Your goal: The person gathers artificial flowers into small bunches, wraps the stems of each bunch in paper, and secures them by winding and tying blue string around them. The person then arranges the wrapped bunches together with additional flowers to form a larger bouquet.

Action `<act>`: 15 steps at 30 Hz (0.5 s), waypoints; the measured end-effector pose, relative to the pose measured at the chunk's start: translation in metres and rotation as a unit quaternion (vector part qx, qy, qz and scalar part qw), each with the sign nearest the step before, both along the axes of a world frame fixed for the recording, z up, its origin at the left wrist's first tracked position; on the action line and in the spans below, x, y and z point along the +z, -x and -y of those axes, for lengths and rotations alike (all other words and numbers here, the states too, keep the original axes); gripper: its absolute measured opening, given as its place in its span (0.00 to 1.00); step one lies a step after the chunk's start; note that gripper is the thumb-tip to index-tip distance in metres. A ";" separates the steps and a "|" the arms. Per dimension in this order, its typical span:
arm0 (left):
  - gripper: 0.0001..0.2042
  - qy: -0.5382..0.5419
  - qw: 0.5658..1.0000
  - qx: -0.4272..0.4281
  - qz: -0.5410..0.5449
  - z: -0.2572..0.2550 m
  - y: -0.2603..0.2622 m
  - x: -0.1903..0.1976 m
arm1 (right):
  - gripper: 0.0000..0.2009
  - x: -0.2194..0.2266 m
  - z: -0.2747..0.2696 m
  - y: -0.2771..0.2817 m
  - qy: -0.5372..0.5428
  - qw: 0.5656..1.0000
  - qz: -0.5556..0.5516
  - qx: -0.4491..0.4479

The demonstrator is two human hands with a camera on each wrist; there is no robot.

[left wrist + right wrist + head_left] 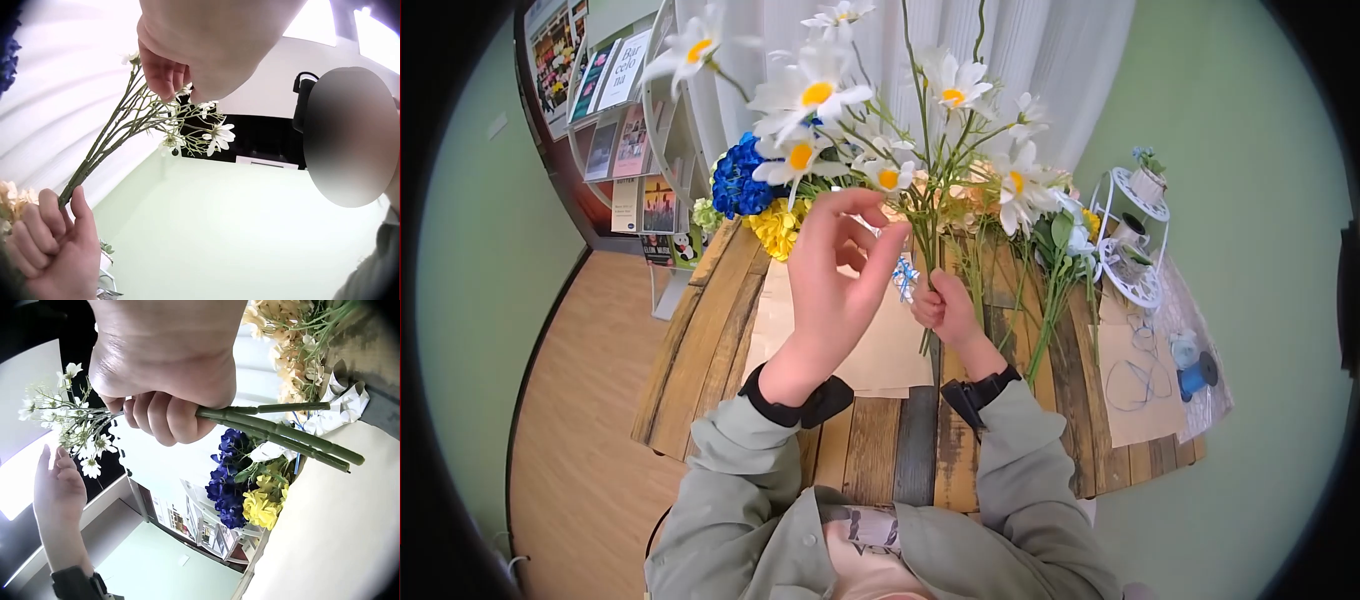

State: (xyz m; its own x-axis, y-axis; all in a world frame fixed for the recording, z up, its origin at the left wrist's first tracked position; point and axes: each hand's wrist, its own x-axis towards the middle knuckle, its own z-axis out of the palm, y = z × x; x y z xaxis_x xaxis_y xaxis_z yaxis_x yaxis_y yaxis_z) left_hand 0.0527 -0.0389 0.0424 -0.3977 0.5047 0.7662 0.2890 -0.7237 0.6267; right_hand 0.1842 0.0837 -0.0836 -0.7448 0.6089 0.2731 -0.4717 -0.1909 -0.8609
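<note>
My right hand (pixel 948 305) grips a bunch of artificial daisies (pixel 817 95) by their stems, above the wooden table. Cut stem ends (pixel 300 440) stick out below that fist in the right wrist view. The white, yellow-centred blooms spread out above both hands. Beside the bunch my left hand (pixel 840 265) is raised, thumb and fingers loosely bent with a gap between them. In the left wrist view its fingers (pixel 164 78) overlap the branching upper stems. Seen from the right wrist, the left hand (pixel 61 494) is close to the blooms, holding nothing visible.
Brown paper (pixel 840 350) lies on the wooden table (pixel 880 450). Blue flowers (pixel 740 178) and yellow flowers (pixel 777 230) are at the back left, and more loose stems (pixel 1055 300) lie right. A white stand (pixel 1135 285), a blue ribbon spool (pixel 1197 376) and another paper sheet (pixel 1135 420) are farther right.
</note>
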 end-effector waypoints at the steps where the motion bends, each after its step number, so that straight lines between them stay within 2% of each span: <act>1: 0.10 0.000 1.000 0.001 0.000 -0.003 0.003 -0.002 | 0.20 0.001 0.001 0.000 -0.007 1.000 0.004 0.005; 4: 0.07 -0.074 0.981 0.116 -0.133 -0.006 0.007 -0.003 | 0.20 0.002 0.001 0.000 -0.012 1.000 -0.001 0.006; 9: 0.07 -0.005 0.983 0.124 -0.133 -0.019 0.004 -0.004 | 0.21 0.005 0.004 0.000 -0.018 1.000 0.002 0.004; 11: 0.09 0.138 0.984 0.073 -0.088 -0.020 0.009 -0.003 | 0.21 0.006 0.004 0.000 -0.015 1.000 0.004 0.011; 12: 0.09 0.158 0.987 0.003 -0.023 -0.019 0.009 0.000 | 0.21 0.006 0.004 0.000 -0.007 0.999 0.004 0.031; 13: 0.09 0.160 0.987 0.002 -0.025 -0.017 0.007 0.003 | 0.21 0.006 0.004 0.000 0.003 0.999 0.004 0.052; 15: 0.07 0.083 0.995 -0.038 0.044 -0.015 0.004 0.007 | 0.21 0.008 0.006 0.001 0.017 0.998 0.006 0.058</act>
State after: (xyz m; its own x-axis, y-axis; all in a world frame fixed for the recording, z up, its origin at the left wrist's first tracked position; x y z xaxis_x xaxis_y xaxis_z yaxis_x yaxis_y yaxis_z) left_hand 0.0487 -0.0243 0.0491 -0.4161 0.6516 0.6343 0.1765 -0.6264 0.7593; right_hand 0.1833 0.0778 -0.0754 -0.8140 0.5271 0.2438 -0.4341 -0.2734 -0.8584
